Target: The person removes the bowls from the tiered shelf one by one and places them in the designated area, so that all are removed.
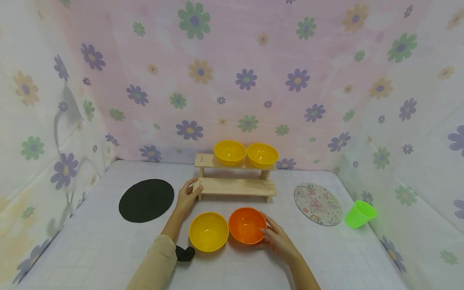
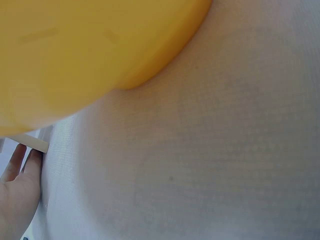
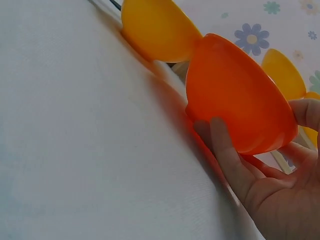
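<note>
Black felt disc [image 1: 146, 200] lies far left on the white cloth [image 1: 90, 241]. Beside it, my left hand [image 1: 186, 197] rests with relaxed fingers against the wooden step shelf [image 1: 235, 186], two yellow bowls on top. Just in front sits a yellow bowl [image 1: 208, 231], its rim touching the orange bowl [image 1: 247, 225], which my right hand [image 1: 277, 241] cups. Open cloth, a patterned disc [image 1: 317, 203] and a green cup [image 1: 360, 214] near the edge follow.
</note>
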Tool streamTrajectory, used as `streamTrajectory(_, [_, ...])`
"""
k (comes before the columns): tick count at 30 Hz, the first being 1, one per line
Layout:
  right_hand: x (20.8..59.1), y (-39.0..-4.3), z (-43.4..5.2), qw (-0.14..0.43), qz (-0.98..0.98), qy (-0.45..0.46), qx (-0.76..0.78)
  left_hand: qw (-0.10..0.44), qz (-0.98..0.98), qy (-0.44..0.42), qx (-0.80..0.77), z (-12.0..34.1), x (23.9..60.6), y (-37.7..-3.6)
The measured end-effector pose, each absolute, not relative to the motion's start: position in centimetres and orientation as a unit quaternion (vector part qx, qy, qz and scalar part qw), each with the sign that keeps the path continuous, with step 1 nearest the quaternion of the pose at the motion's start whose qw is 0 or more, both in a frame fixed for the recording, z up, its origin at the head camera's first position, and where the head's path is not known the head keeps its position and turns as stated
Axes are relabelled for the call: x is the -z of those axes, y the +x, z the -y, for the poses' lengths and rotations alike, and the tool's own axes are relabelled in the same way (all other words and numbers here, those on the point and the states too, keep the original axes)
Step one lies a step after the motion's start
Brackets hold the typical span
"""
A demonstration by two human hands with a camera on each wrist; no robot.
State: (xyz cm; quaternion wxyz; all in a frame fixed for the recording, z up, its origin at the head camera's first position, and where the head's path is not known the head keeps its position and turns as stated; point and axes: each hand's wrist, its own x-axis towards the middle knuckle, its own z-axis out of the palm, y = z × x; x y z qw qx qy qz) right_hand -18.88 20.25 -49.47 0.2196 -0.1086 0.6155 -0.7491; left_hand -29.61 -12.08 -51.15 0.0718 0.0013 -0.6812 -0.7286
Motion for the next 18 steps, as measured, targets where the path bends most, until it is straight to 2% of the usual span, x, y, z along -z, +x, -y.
streamTrajectory(4, [49.6, -18.6, -20.3, 0.226, -0.610, -0.107, 0.752, 0.090, 0.669, -0.038, 0.737, 12.2, 51.6, -29.6])
streamTrajectory(11, [49.5, -18.2, -20.4, 0.244, -0.606, -0.095, 0.751, 0.032, 0.665, -0.001, 0.746, 12.1, 49.1, -28.6])
streamTrajectory(18, [49.9, -18.5, -20.9, 0.263, -0.610, -0.135, 0.735, 0.027, 0.664, 0.001, 0.747, 12.0, 48.3, -28.2])
